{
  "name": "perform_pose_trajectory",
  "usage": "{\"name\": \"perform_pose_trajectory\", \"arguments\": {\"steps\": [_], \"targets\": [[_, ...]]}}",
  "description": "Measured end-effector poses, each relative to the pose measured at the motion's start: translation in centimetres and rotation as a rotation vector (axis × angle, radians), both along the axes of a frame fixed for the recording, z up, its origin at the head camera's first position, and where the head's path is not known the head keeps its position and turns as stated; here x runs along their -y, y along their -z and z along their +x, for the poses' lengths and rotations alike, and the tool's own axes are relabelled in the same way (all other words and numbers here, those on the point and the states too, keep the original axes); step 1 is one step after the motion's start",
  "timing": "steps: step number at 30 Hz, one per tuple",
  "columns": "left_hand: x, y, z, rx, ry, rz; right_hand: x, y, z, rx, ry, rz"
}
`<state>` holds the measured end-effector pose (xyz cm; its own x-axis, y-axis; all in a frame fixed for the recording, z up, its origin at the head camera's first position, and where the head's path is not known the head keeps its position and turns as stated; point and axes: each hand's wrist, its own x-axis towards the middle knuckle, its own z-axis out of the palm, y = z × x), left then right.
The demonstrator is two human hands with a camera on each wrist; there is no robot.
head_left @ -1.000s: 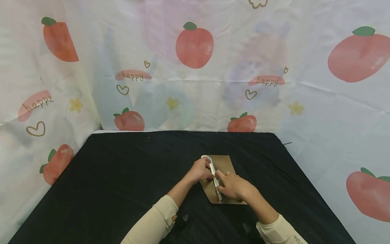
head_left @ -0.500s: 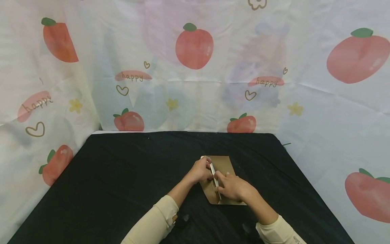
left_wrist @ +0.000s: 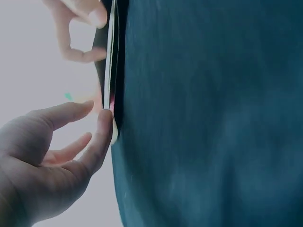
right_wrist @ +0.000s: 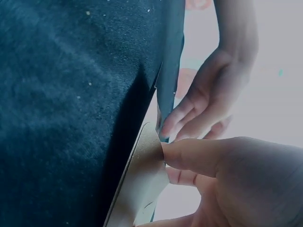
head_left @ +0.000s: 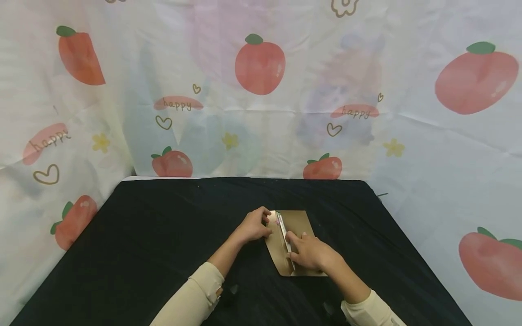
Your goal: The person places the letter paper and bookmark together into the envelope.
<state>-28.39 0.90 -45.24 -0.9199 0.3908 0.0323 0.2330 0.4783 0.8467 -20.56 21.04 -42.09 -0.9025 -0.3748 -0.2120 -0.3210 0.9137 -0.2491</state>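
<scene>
A brown, kraft-coloured, notebook-like thing (head_left: 300,220) lies spread on the black cloth. Thin white pages (head_left: 284,231) stand up along its middle, with small pink marks at their far end. My right hand (head_left: 311,251) holds these pages near their middle, thumb and forefinger at their edge; the exact grip is partly hidden. On the left side of the brown cover is my left hand (head_left: 253,225), its fingers loosely bent. In the left wrist view, one fingertip of the left hand (left_wrist: 61,156) touches the end of the cover, and its thumb stands apart.
Black cloth (head_left: 183,226) covers the table around the brown cover. A pale curtain (head_left: 261,131) printed with peaches and hearts hangs behind the table and along both sides.
My left hand has moved left, off the pages to the brown cover's left edge, uncovering the pages' far end. The right hand stays at the pages. The head view has tilted slightly.
</scene>
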Motion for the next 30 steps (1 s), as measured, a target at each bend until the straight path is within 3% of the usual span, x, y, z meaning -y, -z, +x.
{"name": "perform_pose_trajectory", "arguments": {"steps": [5, 9, 14, 22, 30], "targets": [[2.4, -0.7, -0.2, 0.066, 0.015, 0.012, 0.1, 0.2, 0.0, -0.074, -0.022, 0.004], [4.0, -1.2, 0.3, 0.056, 0.04, -0.029, 0.2, 0.5, 0.0, -0.124, -0.038, 0.03], [5.8, -2.0, 1.7, 0.009, 0.077, -0.058, 0.2, 1.0, 0.2, -0.138, -0.029, 0.07], [10.9, -3.4, 2.5, -0.096, 0.107, -0.131, -0.3, 1.2, 0.2, -0.191, -0.01, 0.099], [16.2, -3.1, 4.7, -0.208, 0.09, -0.196, -0.2, 1.6, 0.8, -0.242, 0.104, 0.064]]}}
